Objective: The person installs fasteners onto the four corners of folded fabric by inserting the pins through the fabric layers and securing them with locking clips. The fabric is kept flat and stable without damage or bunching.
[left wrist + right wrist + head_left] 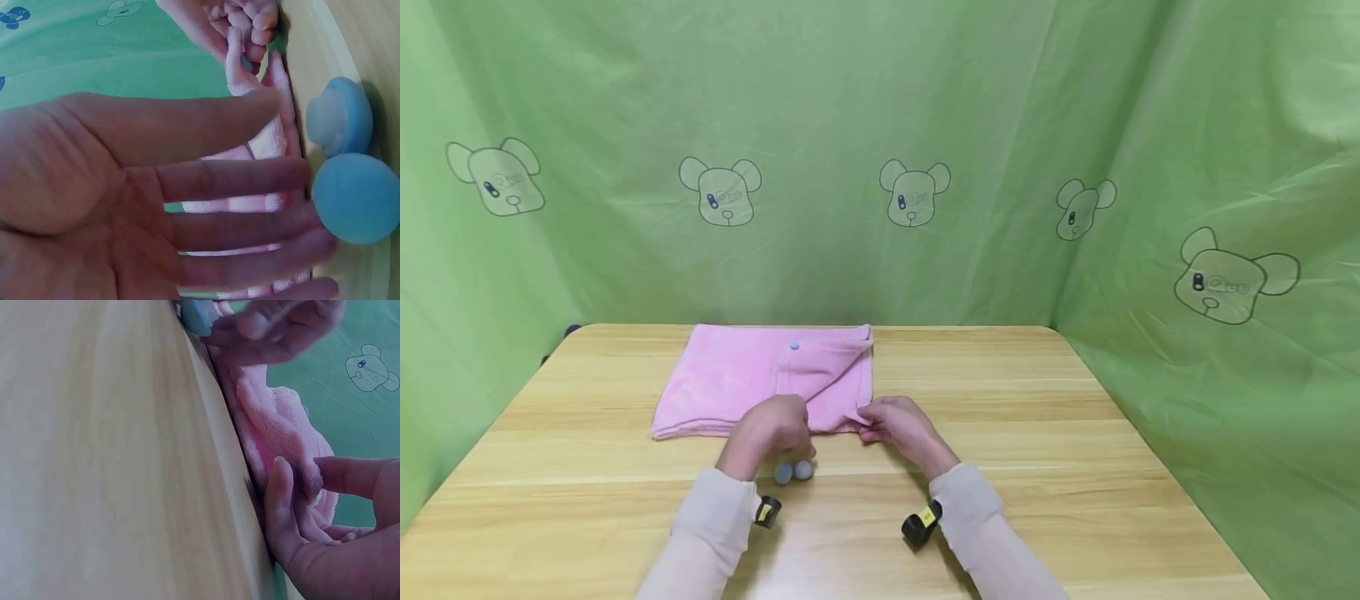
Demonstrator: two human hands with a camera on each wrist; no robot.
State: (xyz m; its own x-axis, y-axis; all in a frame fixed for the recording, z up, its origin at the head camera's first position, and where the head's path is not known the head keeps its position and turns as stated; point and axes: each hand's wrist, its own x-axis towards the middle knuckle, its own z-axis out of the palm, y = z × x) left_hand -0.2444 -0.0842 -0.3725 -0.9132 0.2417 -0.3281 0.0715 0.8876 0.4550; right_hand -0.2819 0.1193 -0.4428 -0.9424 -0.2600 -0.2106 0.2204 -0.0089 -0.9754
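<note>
A folded pink fleece cloth (pixel 722 379) lies at the back of the table, its upper layer turned over at the right. One round blue fastener (pixel 793 345) sits on that layer. My right hand (pixel 906 425) pinches the cloth's near right corner between thumb and fingers. A small grey-blue piece (pixel 298 474) shows at the pinched corner in the right wrist view. My left hand (pixel 772 427) has its fingers straight beside two light-blue round fasteners (pixel 803 469) on the table. In the left wrist view, one shows its domed cap (pixel 357 199); the other shows a pale stubby base (pixel 322 119).
The light wooden table (pixel 1037 433) spreads around the cloth. Green curtains (pixel 820 100) with mouse-head drawings hang behind it and at both sides. Each wrist wears a small black camera (pixel 917 527).
</note>
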